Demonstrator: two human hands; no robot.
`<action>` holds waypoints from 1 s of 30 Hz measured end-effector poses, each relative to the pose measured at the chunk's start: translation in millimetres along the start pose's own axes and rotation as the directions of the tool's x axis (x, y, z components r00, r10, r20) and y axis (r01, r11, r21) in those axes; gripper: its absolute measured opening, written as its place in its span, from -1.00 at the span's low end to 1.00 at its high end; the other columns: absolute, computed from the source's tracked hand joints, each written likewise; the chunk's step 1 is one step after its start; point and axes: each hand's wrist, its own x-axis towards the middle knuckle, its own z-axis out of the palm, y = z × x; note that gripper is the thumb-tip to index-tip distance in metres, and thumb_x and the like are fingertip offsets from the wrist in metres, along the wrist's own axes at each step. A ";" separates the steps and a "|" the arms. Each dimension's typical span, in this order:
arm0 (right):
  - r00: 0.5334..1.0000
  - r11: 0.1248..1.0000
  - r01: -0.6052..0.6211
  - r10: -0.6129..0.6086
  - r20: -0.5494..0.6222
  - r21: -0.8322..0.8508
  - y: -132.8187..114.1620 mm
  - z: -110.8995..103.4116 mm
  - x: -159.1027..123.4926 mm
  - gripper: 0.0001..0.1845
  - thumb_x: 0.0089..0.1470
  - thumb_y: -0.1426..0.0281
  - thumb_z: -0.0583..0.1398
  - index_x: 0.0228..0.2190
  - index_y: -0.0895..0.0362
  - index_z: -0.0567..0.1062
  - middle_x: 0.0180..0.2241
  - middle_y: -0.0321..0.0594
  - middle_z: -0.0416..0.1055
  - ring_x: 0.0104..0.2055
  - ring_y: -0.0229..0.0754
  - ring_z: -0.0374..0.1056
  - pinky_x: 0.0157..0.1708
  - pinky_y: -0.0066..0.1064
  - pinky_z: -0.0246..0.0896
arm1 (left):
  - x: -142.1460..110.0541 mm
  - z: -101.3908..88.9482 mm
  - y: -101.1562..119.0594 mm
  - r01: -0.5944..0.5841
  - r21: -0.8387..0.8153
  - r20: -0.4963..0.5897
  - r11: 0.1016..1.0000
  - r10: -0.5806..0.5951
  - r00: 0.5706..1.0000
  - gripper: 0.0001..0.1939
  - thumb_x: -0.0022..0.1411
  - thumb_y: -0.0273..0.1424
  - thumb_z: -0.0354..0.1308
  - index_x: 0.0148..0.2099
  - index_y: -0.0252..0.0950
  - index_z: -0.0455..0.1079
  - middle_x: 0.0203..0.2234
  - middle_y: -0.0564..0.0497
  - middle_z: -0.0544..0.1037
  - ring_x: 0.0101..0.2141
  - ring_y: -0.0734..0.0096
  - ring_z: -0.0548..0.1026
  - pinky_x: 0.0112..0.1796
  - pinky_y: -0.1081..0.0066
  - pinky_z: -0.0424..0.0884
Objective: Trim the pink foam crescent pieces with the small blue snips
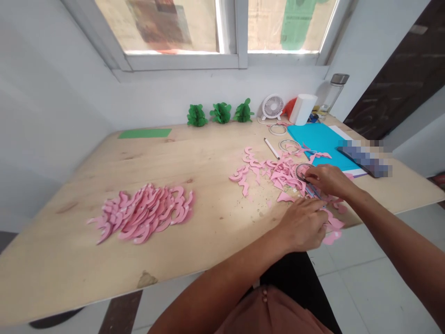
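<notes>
My right hand rests among pink paper scraps on the right of the wooden table, fingers curled onto a round ring-shaped thing, possibly scissor handles. My left hand sits at the table's front edge, fingers bent down onto pink cut pieces; what it grips is hidden. A heap of pink curved cut-outs lies apart on the left.
Teal paper, a white pen, wire rings, a small white fan, a white roll, a bottle, three green paper trees and a green sheet sit toward the back.
</notes>
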 end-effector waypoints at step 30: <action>0.976 0.967 0.213 -0.206 0.063 -0.136 -7.2 -14.6 15.3 -0.73 0.11 0.52 0.05 -0.55 0.20 0.47 -0.54 -0.06 0.46 -0.46 -0.14 0.30 -0.51 -0.39 -0.19 | 9.5 30.3 -15.9 0.017 -0.067 -0.122 0.998 -0.025 0.992 -0.79 0.25 -0.41 -0.02 -0.35 -0.34 0.40 -0.07 -0.21 0.49 0.04 0.16 0.37 0.05 0.16 0.26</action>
